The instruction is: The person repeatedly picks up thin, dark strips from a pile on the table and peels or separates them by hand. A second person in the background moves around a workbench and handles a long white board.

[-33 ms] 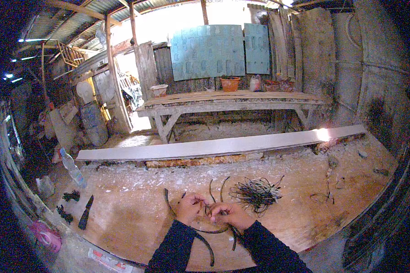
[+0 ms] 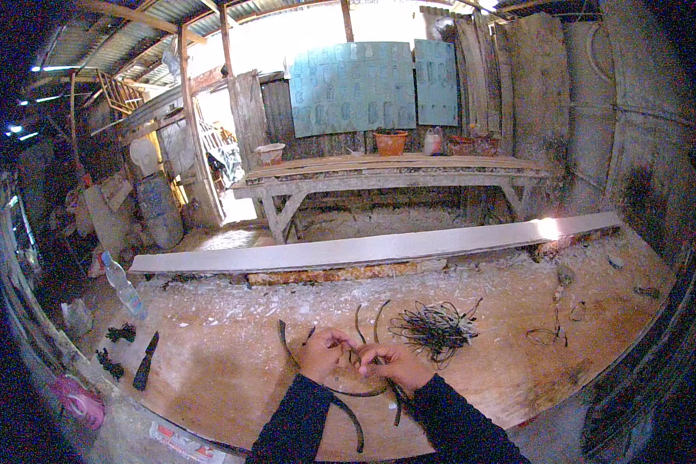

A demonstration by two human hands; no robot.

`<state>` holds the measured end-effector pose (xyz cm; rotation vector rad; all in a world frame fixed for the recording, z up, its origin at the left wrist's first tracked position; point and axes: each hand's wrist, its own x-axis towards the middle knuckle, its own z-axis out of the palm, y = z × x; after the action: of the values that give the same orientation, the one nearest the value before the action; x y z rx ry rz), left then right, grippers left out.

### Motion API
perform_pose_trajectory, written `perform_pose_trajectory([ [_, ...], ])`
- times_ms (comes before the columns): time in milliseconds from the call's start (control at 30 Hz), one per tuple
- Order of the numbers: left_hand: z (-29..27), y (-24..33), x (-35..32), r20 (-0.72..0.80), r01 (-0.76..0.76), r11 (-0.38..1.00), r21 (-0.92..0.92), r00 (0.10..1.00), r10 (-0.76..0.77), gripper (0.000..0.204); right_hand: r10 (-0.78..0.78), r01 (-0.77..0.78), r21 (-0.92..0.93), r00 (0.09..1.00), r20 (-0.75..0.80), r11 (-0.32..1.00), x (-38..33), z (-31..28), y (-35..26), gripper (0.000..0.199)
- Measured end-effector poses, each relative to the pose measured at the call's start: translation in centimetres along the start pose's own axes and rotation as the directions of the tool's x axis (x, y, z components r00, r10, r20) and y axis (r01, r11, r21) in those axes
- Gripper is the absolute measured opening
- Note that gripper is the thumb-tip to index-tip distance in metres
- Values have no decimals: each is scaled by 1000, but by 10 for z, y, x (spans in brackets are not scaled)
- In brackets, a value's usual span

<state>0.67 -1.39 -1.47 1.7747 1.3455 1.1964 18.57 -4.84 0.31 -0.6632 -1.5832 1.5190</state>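
both hands, left hand (image 2: 322, 354) and right hand (image 2: 392, 363), grip pinched closed on dark strips (image 2: 346, 390).

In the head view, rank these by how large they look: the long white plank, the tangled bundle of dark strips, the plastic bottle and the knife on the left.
1. Long white plank, by far the largest.
2. Tangled bundle of dark strips.
3. Plastic bottle and knife: they look about alike in length, so no ranking between them.
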Motion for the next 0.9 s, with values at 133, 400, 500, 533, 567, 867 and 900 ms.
perform_pose_trajectory([
  [133, 8, -11, 12, 94, -31, 932, -362, 993, 70, 7, 36, -23, 123, 994, -106, 992, 0, -2, -8, 7],
  [400, 11, -17, 9, 148, 119, 962, -244, 985, -84, 7, 9, -4, 54, 996, -93, 999, 6, -8, 0, 14],
  [500, 10, -11, 7, 118, 62, 977, -203, 992, -38, 12, -39, 52, 55, 977, -211, 997, 8, -10, 4, 16],
  [533, 11, -11, 7, 107, 51, 981, -187, 994, -31, 14, -83, 91, 22, 967, -242, 996, 8, -12, 6, 17],
  [567, 12, -11, 6, 105, -21, 977, -214, 994, 44, 13, -69, 86, 54, 961, -269, 995, 9, -13, 8, 18],
  [867, 23, -10, -1, 489, 169, 885, -433, 869, 73, 11, -202, 118, -192, 835, -511, 974, 17, -23, 29, 13],
  [900, 24, -7, -5, 527, 141, 902, -407, 843, 107, 12, -183, 54, -238, 807, -562, 970, 16, -26, 27, 15],
])
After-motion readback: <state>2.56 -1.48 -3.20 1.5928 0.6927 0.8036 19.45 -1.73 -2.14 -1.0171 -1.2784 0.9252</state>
